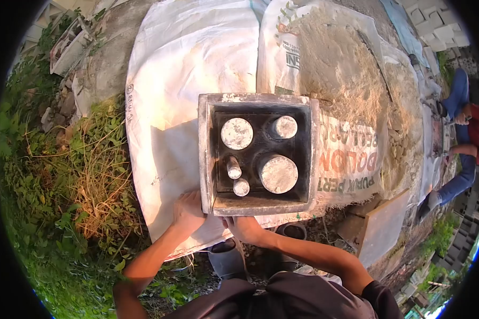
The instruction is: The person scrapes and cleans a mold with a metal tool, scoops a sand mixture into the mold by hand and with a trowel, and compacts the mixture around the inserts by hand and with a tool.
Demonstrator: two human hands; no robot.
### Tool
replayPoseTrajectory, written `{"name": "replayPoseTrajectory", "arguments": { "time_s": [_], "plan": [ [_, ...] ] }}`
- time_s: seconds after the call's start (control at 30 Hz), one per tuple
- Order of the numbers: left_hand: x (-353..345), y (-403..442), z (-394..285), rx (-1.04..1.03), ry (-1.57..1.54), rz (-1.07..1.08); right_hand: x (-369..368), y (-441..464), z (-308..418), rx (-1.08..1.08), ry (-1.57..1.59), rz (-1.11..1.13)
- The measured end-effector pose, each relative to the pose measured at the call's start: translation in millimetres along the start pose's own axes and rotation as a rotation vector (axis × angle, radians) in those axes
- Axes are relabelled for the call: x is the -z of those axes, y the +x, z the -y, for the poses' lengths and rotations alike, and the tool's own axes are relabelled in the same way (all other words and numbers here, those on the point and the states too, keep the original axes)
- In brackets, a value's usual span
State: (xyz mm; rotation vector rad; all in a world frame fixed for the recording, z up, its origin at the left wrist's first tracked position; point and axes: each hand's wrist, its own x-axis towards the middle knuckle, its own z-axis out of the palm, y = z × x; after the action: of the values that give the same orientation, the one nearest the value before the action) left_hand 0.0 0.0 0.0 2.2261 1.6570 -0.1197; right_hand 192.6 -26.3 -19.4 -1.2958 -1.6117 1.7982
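A square, open-topped mould box (314,154) with worn grey walls is in front of me, over white sacks. Inside stand several round posts with pale, crusted tops: a big one (279,174), two mid-sized ones and two thin ones (241,187). My left hand (189,211) grips the box at its near left corner, fingers partly hidden by the wall. Under the near wall, my right hand (246,229) is curled against the box, its fingertips mostly out of sight. Whether the box rests on the sacks or is held up, I cannot tell.
White sacks (175,64) cover the ground, one with sandy material (340,53) on it. A flat board (386,226) leans at the right. Another person (457,183) in blue trousers sits far right, near stacked blocks (465,223). Plants (48,175) grow on the left.
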Motion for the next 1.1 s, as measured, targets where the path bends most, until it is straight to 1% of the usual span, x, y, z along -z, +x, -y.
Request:
{"name": "replayPoseTrajectory", "arguments": {
  "time_s": [0.07, 0.1, 0.17, 0.2, 0.23, 0.3, 0.33, 0.37, 0.4, 0.43, 0.5, 0.53, 0.57, 0.6, 0.63, 0.7, 0.73, 0.77, 0.8, 0.83, 0.9, 0.93, 1.0, 1.03, 1.1],
  "plan": [
    [42.3, 4.6, -9.0, -0.107, -0.177, 0.225, -7.9, -11.1, 5.6, 0.096, -0.162, -0.010],
    [37.2, 49.4, -10.5, -0.141, -0.198, 0.178, 18.5, 5.4, -17.1, 0.102, -0.217, -0.037],
    [63.3, 75.8, -1.0, 0.174, -0.715, 1.077, 19.7, 0.2, -15.9, 0.088, -0.189, 0.056],
    [62.2, 79.7, 13.5, 0.301, -0.795, 1.269, 13.4, 3.8, -9.6, 0.093, -0.170, 0.051],
    [52.6, 81.2, 24.7, 0.445, -0.933, 1.339, 11.0, 7.0, -1.2, 0.121, -0.200, 0.027],
    [40.7, 85.5, 25.9, 0.341, -0.895, 1.392, 18.0, 2.8, 1.3, 0.129, -0.255, -0.005],
    [38.5, 83.4, 26.4, 0.333, -0.895, 1.398, 17.7, -2.6, 0.7, 0.177, -0.228, -0.042],
    [35.8, 78.3, 26.4, 0.320, -0.918, 1.357, 19.0, -6.9, 1.3, 0.225, -0.201, -0.078],
    [36.9, 73.9, 28.6, 0.316, -0.929, 1.311, 36.9, -8.7, 28.6, 0.195, -0.155, -0.061],
    [39.8, 71.6, 28.7, 0.319, -0.919, 1.313, 48.6, -13.6, 32.8, 0.198, -0.148, -0.067],
    [39.9, 74.9, 23.2, 0.263, -0.683, 1.272, 76.3, -24.5, 32.8, 0.125, -0.303, 0.191],
    [31.0, 65.3, 26.3, 0.252, -0.675, 1.266, 80.5, -29.8, 22.2, 0.187, -0.253, 0.198],
    [14.1, 49.0, 34.7, -0.132, -0.564, 0.753, 93.5, -35.3, 26.8, 0.192, -0.261, 0.185],
    [5.4, 41.2, 38.9, -0.486, -0.425, 0.224, 110.9, -42.2, 38.3, 0.095, -0.199, 0.359],
    [13.0, 40.5, 28.6, -0.498, -0.419, 0.223, 128.4, -50.9, 51.5, -0.008, -0.130, 0.533],
    [35.1, 36.0, 11.4, -0.017, -0.423, 0.483, 178.7, -47.8, 81.8, -0.207, 0.034, 0.916],
    [47.1, 34.4, 11.8, -0.020, -0.415, 0.486, 209.0, -48.9, 103.4, -0.344, 0.128, 0.810],
    [57.9, 35.0, 12.4, 0.039, -0.396, 0.560, 231.5, -52.0, 115.7, -0.479, 0.219, 0.700],
    [64.2, 37.8, 12.8, 0.095, -0.379, 0.633, 239.5, -54.8, 101.7, -0.340, 0.176, 0.315],
    [67.6, 40.6, 19.3, 0.089, -0.382, 0.639, 243.5, -54.6, 81.1, -0.206, 0.130, -0.065],
    [74.0, 52.3, 39.7, 0.429, -0.863, 0.497, 229.0, -34.5, 47.5, -0.023, 0.090, -0.592],
    [67.8, 62.2, 29.6, 0.424, -0.864, 0.506, 223.1, -27.6, 39.8, -0.031, 0.089, -0.598],
    [46.5, 76.3, -2.8, 0.279, -1.689, -0.251, 207.9, -17.3, 26.6, 0.061, 0.311, -0.551],
    [31.8, 77.0, -4.1, 0.294, -1.686, -0.238, 200.4, -13.5, 19.0, 0.060, 0.404, -0.479],
    [9.8, 77.8, -9.2, 0.494, -1.780, -0.138, 183.3, -12.3, 13.4, -0.071, 0.283, -0.551]
  ]
}}
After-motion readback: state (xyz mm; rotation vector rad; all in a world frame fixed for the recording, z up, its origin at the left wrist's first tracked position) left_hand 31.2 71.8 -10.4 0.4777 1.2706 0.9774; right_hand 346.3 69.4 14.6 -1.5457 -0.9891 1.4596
